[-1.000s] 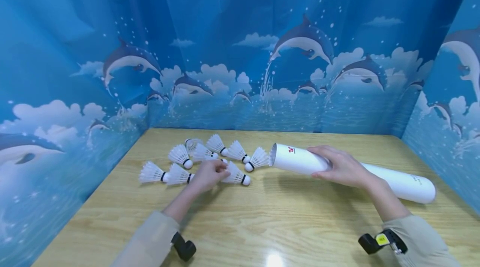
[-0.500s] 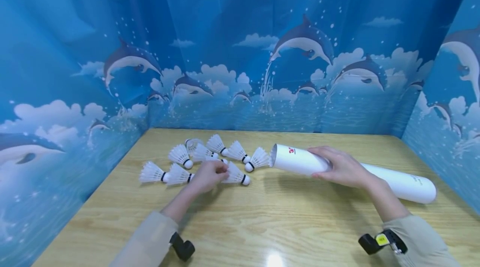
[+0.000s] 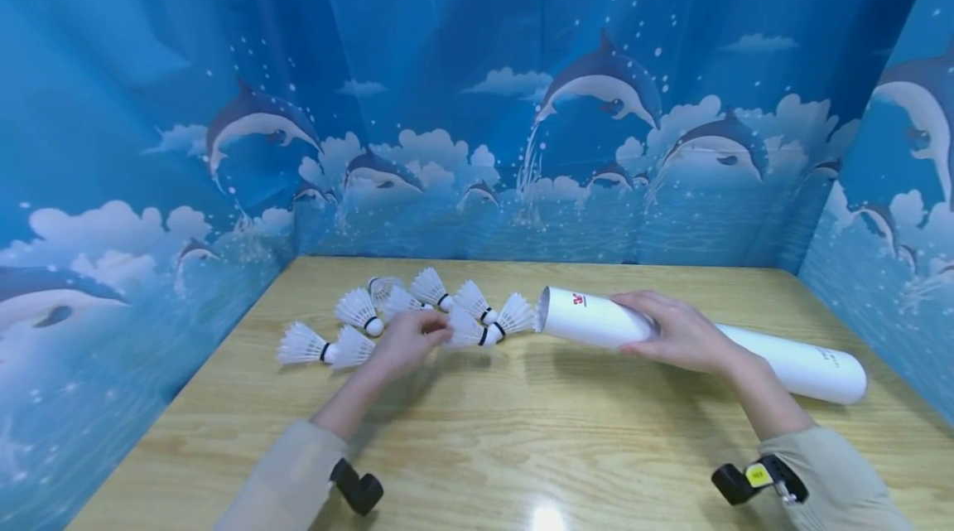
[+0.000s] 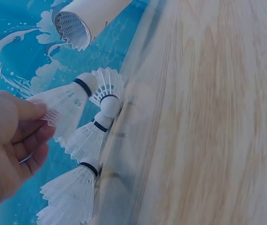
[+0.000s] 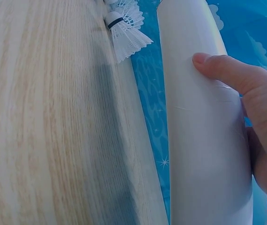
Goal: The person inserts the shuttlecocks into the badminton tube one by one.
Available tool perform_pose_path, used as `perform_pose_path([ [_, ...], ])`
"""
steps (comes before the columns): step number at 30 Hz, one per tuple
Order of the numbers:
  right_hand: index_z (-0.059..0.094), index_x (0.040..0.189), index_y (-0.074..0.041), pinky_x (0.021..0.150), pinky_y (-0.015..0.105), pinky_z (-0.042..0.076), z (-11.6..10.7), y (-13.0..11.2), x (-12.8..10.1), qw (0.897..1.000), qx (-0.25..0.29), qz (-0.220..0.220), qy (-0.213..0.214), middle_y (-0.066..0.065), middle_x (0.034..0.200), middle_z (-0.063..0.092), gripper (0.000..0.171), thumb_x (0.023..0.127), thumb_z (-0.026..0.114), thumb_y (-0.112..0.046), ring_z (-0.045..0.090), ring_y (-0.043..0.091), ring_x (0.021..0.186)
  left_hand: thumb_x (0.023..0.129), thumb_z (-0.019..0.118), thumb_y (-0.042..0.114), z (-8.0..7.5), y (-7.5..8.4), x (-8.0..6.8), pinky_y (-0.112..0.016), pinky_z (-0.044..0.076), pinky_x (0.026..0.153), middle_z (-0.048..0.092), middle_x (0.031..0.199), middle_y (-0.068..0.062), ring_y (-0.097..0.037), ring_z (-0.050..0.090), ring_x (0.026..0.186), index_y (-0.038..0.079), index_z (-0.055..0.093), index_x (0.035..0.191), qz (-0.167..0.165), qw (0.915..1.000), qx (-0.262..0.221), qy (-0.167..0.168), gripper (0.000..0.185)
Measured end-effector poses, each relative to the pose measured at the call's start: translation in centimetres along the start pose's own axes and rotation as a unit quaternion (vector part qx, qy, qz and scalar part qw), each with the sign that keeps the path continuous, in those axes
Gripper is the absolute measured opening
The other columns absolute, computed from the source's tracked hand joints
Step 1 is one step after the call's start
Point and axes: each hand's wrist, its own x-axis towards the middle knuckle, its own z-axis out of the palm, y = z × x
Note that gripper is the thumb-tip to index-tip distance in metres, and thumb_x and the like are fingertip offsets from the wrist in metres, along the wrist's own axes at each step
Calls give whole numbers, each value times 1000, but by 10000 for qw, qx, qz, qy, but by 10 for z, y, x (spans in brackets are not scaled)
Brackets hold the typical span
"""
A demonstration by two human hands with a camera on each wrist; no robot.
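My left hand (image 3: 408,342) pinches a white shuttlecock (image 3: 467,329) by the edge of its skirt, between thumb and fingers. Its cork points right, toward the tube, and in the left wrist view the held shuttlecock (image 4: 68,105) hangs over others on the table. On the right, my right hand (image 3: 681,332) grips a long white tube (image 3: 592,317) from above, thumb on the near side. The tube's mouth faces left and is raised a little. Feathered skirt edges (image 4: 75,33) show inside that mouth in the left wrist view.
Several more shuttlecocks lie at the back left of the wooden table (image 3: 477,448), such as one shuttlecock (image 3: 301,344) at the far left. Another shuttlecock (image 3: 516,314) lies right before the tube's mouth. A blue dolphin curtain (image 3: 462,100) stands behind the table.
The left hand has lifted its shuttlecock a little off the table and slightly away from the body. The right hand and tube have stayed put.
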Motion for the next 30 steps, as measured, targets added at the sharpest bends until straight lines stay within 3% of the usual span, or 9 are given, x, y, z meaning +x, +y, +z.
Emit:
perform_pose_path([
  [7,52,129,-7,81,55,46,0,-2,-1,10000,-8,-41,35,16,124,55,68,70,81,-25,54,37,107,83,68,8,1,12,3,-27,46,63,68,87,-5,-12,56,71,5,71,92,44,9991,-201,369,10],
  [16,53,128,-7,79,54,47,2,-1,-1,9998,0,-152,84,16,123,56,68,70,81,-25,55,37,105,83,67,8,6,24,8,-25,46,61,68,83,-4,-11,55,68,5,71,93,160,9973,-473,543,11],
  [30,54,128,-7,79,55,47,3,0,-2,9991,-38,-391,137,16,124,56,66,70,81,-25,55,38,106,84,67,8,19,40,18,-23,47,59,68,87,-6,-10,55,68,4,71,95,361,9941,-944,388,13],
])
